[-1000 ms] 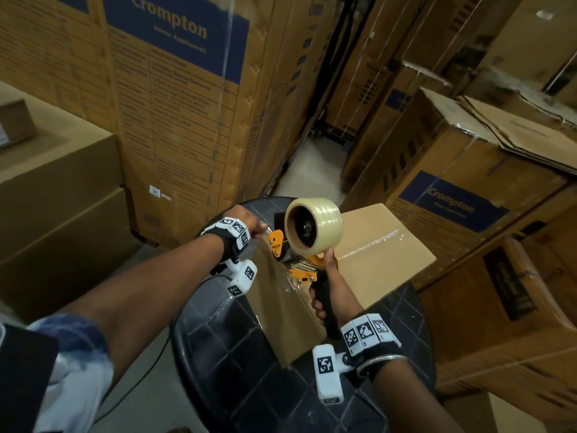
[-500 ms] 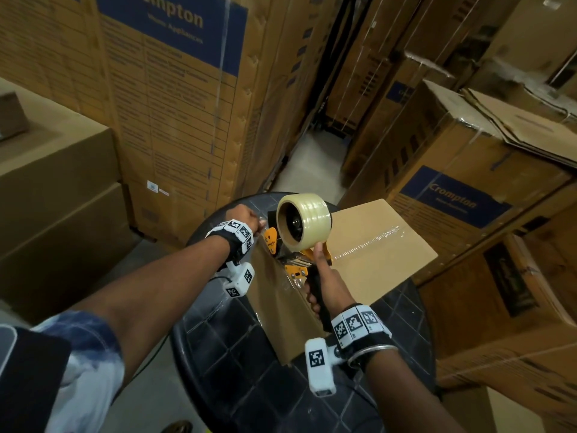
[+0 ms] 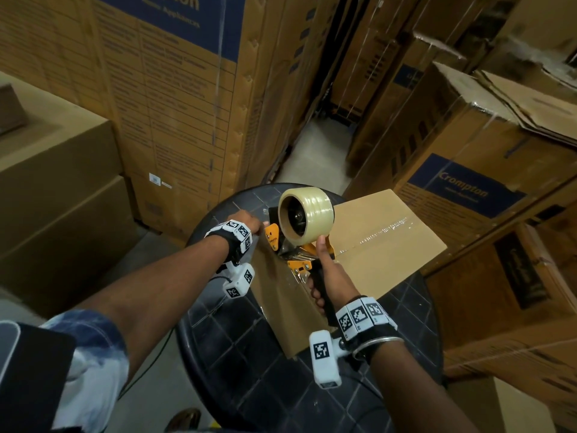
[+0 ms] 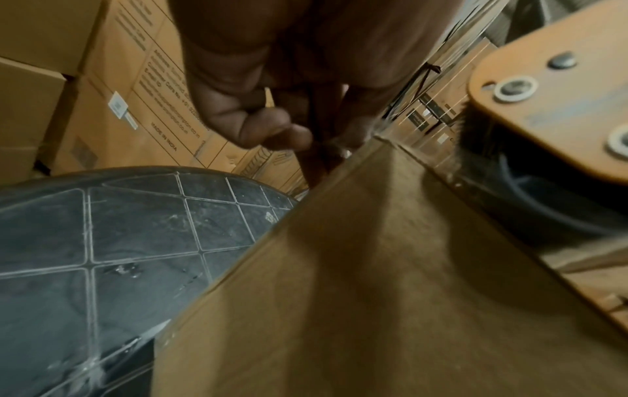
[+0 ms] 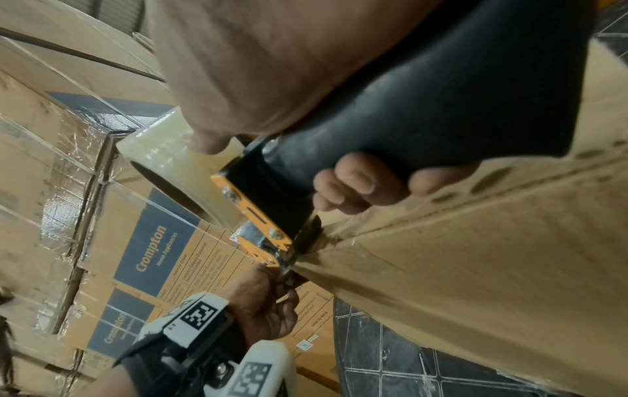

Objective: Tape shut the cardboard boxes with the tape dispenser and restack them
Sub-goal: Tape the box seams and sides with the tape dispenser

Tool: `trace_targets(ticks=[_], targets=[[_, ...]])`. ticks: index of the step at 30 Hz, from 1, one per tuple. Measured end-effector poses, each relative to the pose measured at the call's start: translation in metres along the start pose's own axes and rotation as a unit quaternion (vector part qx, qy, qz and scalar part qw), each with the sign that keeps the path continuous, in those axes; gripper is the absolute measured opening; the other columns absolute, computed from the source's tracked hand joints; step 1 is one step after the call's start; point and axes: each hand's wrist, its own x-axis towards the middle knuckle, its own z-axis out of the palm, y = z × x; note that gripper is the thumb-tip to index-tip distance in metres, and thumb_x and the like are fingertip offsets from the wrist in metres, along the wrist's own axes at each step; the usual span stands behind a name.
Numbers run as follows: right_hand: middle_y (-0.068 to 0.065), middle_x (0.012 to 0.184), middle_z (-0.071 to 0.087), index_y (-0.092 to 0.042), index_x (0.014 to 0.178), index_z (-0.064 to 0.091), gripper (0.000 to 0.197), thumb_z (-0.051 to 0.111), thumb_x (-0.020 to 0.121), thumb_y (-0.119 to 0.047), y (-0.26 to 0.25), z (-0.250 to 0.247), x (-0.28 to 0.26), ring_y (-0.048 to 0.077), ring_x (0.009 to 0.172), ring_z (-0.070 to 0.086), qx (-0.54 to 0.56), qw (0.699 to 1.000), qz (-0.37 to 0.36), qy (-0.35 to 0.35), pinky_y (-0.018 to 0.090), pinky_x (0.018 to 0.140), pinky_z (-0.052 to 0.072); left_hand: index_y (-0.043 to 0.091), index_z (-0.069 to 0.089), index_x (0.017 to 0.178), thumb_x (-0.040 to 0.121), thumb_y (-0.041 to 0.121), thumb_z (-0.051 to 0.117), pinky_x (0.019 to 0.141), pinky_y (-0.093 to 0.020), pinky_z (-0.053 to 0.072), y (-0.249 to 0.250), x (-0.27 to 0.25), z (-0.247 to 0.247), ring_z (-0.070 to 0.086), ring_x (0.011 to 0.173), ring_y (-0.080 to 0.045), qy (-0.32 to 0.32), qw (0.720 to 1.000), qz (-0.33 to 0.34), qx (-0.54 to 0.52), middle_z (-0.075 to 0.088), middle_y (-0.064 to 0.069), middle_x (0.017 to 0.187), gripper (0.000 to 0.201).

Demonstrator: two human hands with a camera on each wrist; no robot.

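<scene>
Taping is under way on 1 small cardboard box [image 3: 387,245], which sits on the round black table [image 3: 249,370] with a taped seam running across its top face. The right hand [image 3: 327,276] has its fingers wrapped tight around the black handle of the tape dispenser [image 3: 299,242], thumb extended up against the orange frame. The dispenser's front edge meets the box at the near end of the seam, where the top turns down into the side face. The left hand [image 3: 246,218] has its fingers curled together at the box's far-left edge, just beside the dispenser; they appear to pinch a loose tape end, though the blur in the wrist view leaves this uncertain.

To do this step well, judged from the contact point:
- Keep the blade edge pressed flat against the cardboard.
- Tilt the dispenser so that the teeth bite, then cut with a short twist.
- Hold the box steady with the left hand, since it looks light and likely to slide.
- Rub the tape tail down onto the side face.

Count in view: 1 dispenser, 1 tape roll [image 3: 307,218], 1 box on the table, 2 hands. Large printed cartons [image 3: 468,189] stand stacked around.
</scene>
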Motion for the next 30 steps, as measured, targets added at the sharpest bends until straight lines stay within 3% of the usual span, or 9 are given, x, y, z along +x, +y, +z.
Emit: trace_targets(ticks=[3, 6, 8, 11, 18, 20, 23, 26, 30], targets=[[0.001, 0.056, 0.047, -0.017, 0.064, 0.054, 0.101, 0.021, 0.054, -0.113, -0.001, -0.001, 0.001, 0.015, 0.042, 0.041, -0.003, 1.0, 0.009, -0.004, 0.026, 0.048, 0.038, 0.007, 0.069, 0.108, 0.089, 0.042, 0.062, 0.086, -0.036, 0.054, 0.001, -0.006, -0.004, 0.066, 0.102, -0.031, -0.014, 0.998, 0.027, 0.052, 0.07, -0.012, 0.109, 0.04], [0.001, 0.055, 0.047, -0.017, 0.064, 0.054, 0.1, 0.02, 0.054, -0.111, -0.004, -0.002, 0.002, 0.013, 0.042, 0.041, -0.011, 1.0, 0.017, -0.006, 0.026, 0.048, 0.039, 0.02, 0.075, 0.098, 0.085, 0.044, 0.071, 0.073, -0.026, 0.046, 0.007, -0.015, -0.017, 0.065, 0.092, -0.022, 0.011, 0.995, 0.076, 0.06, 0.071, -0.003, 0.097, 0.027], [0.001, 0.055, 0.047, -0.016, 0.064, 0.054, 0.102, 0.019, 0.053, -0.111, -0.004, -0.002, 0.003, 0.013, 0.042, 0.041, -0.018, 1.0, 0.016, -0.001, 0.026, 0.049, 0.04, 0.022, 0.078, 0.095, 0.089, 0.032, 0.069, 0.076, -0.029, 0.049, 0.012, -0.018, -0.022, 0.066, 0.094, -0.025, -0.005, 0.991, 0.11, 0.071, 0.074, -0.003, 0.095, 0.015], [0.001, 0.055, 0.048, -0.015, 0.067, 0.055, 0.104, 0.018, 0.055, -0.111, -0.003, -0.002, 0.004, 0.014, 0.043, 0.043, -0.024, 1.0, 0.01, 0.003, 0.026, 0.05, 0.04, 0.02, 0.078, 0.1, 0.089, 0.013, 0.057, 0.079, -0.032, 0.054, 0.018, -0.024, -0.022, 0.067, 0.091, -0.03, -0.028, 0.982, 0.142, 0.123, 0.074, -0.008, 0.094, 0.024], [0.002, 0.055, 0.048, -0.015, 0.066, 0.055, 0.102, 0.018, 0.056, -0.109, -0.008, -0.002, 0.002, 0.014, 0.042, 0.042, -0.027, 1.0, 0.008, 0.005, 0.026, 0.051, 0.04, 0.022, 0.079, 0.094, 0.088, 0.017, 0.058, 0.068, -0.03, 0.046, 0.015, -0.028, -0.02, 0.066, 0.088, -0.031, -0.009, 0.967, 0.182, 0.177, 0.073, -0.01, 0.095, 0.022], [0.002, 0.055, 0.047, -0.015, 0.065, 0.055, 0.101, 0.02, 0.056, -0.109, -0.009, -0.003, 0.001, 0.014, 0.041, 0.041, -0.025, 1.0, 0.012, 0.005, 0.025, 0.048, 0.039, 0.022, 0.077, 0.085, 0.091, 0.022, 0.06, 0.066, -0.028, 0.042, 0.012, -0.027, -0.021, 0.065, 0.086, -0.03, -0.008, 0.966, 0.186, 0.177, 0.071, -0.01, 0.089, 0.018], [0.001, 0.054, 0.046, -0.016, 0.062, 0.054, 0.099, 0.023, 0.058, -0.109, -0.009, -0.005, -0.004, 0.013, 0.041, 0.04, -0.027, 0.999, 0.016, 0.004, 0.024, 0.047, 0.038, 0.025, 0.062, 0.061, 0.094, 0.029, 0.06, 0.058, -0.027, 0.037, 0.006, -0.026, -0.018, 0.062, 0.077, -0.024, -0.006, 0.969, 0.19, 0.156, 0.065, -0.004, 0.076, 0.034], [0.001, 0.054, 0.045, -0.017, 0.059, 0.053, 0.097, 0.025, 0.059, -0.11, -0.002, -0.01, -0.009, 0.014, 0.042, 0.04, -0.031, 0.999, 0.021, 0.005, 0.026, 0.048, 0.038, 0.024, 0.071, 0.074, 0.094, 0.038, 0.062, 0.054, -0.027, 0.036, 0.004, -0.026, -0.016, 0.061, 0.072, -0.02, -0.004, 0.973, 0.19, 0.134, 0.062, 0.001, 0.069, 0.027], [0.002, 0.054, 0.047, -0.017, 0.058, 0.054, 0.102, 0.028, 0.046, -0.115, 0.015, -0.022, -0.022, 0.015, 0.044, 0.041, -0.026, 0.999, 0.035, 0.006, 0.026, 0.049, 0.038, 0.024, 0.077, 0.088, 0.091, 0.054, 0.06, 0.058, -0.028, 0.044, 0.001, -0.024, -0.016, 0.062, 0.068, -0.019, -0.018, 0.972, 0.196, 0.128, 0.067, -0.003, 0.073, 0.034]])
